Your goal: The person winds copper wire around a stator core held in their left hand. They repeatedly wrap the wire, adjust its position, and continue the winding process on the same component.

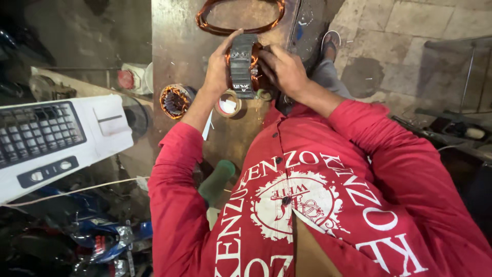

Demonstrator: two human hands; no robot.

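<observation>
Head view looks down on a metal worktable under both hands. Left of the left hand sits a white appliance casing, cut off at the frame edge. Beyond the hands lies a loop of copper wire, its top cropped. Both hands grip a dark ribbed stator core between them: left hand wrapped on its side, right hand pressing fingers into the copper windings, partly hidden. Nearer, a wound stator and tape roll
</observation>
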